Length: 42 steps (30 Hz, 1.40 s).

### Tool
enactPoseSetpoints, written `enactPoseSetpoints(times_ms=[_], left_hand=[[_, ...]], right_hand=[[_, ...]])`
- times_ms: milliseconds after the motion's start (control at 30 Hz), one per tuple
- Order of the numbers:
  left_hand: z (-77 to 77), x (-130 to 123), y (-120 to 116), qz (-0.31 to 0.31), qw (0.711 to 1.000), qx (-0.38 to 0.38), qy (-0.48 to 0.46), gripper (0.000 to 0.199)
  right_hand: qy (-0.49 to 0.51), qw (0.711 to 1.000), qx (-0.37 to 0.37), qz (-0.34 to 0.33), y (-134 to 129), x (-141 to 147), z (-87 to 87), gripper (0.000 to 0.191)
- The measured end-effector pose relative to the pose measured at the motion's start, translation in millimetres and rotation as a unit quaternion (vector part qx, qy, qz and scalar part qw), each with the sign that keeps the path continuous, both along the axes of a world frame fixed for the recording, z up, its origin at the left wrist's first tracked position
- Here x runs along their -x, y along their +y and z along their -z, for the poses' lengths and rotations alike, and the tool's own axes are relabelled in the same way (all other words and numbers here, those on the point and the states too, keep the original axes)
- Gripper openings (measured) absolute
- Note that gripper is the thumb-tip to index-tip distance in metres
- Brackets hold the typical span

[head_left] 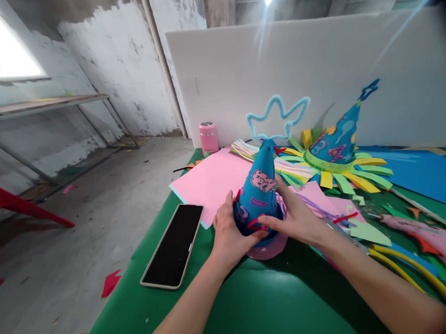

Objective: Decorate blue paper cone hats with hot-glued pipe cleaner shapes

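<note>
A blue cone hat [260,190] with pink and purple stickers stands upright near the middle of the green table. From its tip rises a light-blue fuzzy wire [278,116] bent into a crown-like shape. My left hand [228,234] wraps round the lower left side of the cone, thumb at the front. My right hand [295,215] holds the lower right side, its thumb on the front near a red piece. Under the cone's base a pink round piece [268,249] shows at the front.
A phone [174,247] lies at the left edge of the green table [267,304]. Behind are pink paper [216,180], a pink bottle [208,138] and another blue cone hat [335,136] with paper strips. At right lie yellow-handled scissors [415,266] and a pink glue gun [424,231].
</note>
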State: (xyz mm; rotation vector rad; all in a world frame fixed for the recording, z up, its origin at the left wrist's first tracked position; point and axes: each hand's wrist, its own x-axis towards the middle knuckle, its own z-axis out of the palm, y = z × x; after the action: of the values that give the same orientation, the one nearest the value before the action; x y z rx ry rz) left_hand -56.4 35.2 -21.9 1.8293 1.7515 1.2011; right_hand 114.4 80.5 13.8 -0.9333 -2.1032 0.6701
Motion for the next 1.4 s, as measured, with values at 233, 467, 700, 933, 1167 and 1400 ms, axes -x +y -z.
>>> enactPoseSetpoints(times_ms=[233,467,700,933,1167,1400], left_hand=[[-0.9,-1,1,-0.013,1.0,0.005,0.006,0.103],[-0.3,-1,2,-0.006,1.0,0.001,0.014,0.103],[-1.6,9,0,0.042,0.999,0.012,0.029,0.105],[0.3,8,2,0.035,0.999,0.003,0.024,0.096],[-0.8,3,3,0.024,0.999,0.002,0.033,0.094],[-1.8,4,2,0.02,0.999,0.005,0.032,0.094]], right_hand=[[0.022,0.999,-0.004,0.041,-2,6,0.2,0.094],[0.017,0.999,0.0,0.051,0,4,4.1,0.094],[-0.042,0.999,0.004,-0.01,1,-14,6.8,0.096],[-0.042,0.999,-0.006,-0.008,-6,-14,13.6,0.087],[-0.027,1.0,-0.004,-0.004,-6,-12,15.0,0.088],[-0.025,1.0,-0.003,0.001,-6,-11,15.5,0.092]])
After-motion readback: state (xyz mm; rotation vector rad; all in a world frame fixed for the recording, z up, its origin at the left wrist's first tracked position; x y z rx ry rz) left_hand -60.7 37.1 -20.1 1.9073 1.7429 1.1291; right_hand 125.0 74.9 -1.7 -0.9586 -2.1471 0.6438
